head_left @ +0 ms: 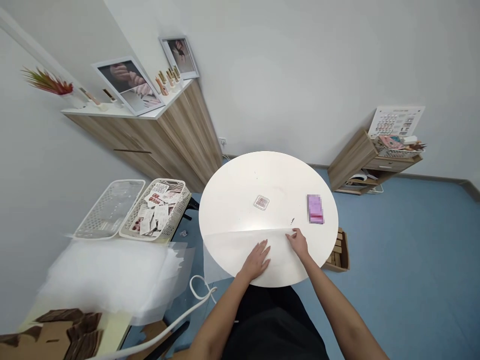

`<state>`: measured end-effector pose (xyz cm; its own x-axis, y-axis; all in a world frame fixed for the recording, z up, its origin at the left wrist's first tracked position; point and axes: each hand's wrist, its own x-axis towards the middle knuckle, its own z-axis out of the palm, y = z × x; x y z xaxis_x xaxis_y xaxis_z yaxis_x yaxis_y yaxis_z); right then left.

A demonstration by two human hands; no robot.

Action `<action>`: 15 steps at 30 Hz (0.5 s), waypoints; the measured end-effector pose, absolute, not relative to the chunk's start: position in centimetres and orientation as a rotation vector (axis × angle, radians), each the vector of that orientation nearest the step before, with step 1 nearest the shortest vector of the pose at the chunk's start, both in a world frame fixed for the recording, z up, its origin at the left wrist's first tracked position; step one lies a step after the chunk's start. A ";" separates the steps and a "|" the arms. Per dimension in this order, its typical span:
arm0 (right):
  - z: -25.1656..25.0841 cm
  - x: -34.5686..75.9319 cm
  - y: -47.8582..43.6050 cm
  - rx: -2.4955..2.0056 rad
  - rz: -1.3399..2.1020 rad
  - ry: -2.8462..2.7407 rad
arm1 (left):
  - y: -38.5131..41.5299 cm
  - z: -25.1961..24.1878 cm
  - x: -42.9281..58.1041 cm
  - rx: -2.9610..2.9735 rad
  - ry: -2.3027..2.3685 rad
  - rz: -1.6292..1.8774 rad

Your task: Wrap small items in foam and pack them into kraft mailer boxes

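Observation:
A thin, see-through white sheet (228,245) lies across the near part of the round white table (270,172), its left end hanging over the edge. My left hand (256,261) rests flat on this sheet with the fingers spread. At the sheet's far right corner, my right hand (299,243) pinches the edge between thumb and fingers. Beyond my hands sits a small square clear packet (261,202) with something pinkish in it. To the right lies a purple, blurred-out packet (315,209). A tiny dark piece (292,220) is just past my right hand.
At left, a stack of translucent sheets (108,275) lies beside a basket of printed cards (183,192) and a second white basket (140,186). Brown folded cardboard (52,340) is nearer. A white cable (176,320) loops by the table. A carton (345,250) stands below right.

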<state>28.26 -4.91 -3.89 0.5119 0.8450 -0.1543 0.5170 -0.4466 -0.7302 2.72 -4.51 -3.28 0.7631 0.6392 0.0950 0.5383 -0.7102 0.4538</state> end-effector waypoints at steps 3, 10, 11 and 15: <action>-3.9 26.7 -2.7 -2.118 0.508 -1.265 | -1.3 -2.6 0.6 2.534 1.244 0.429; -1.2 23.2 2.8 -2.107 0.648 -1.341 | 4.9 -2.0 -4.1 2.334 1.548 0.172; -0.6 22.6 3.8 -2.074 0.660 -1.376 | 5.3 -2.1 -4.4 2.295 1.542 0.177; 1.2 20.4 7.7 -1.833 0.601 -1.547 | 6.1 -2.8 -4.3 2.010 1.620 0.380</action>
<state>20.39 7.69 1.25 0.1962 0.9783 0.0667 0.6767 -0.0858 -0.7312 -4.29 6.11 -2.78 0.2432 0.9642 -0.1059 0.8163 -0.1445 0.5593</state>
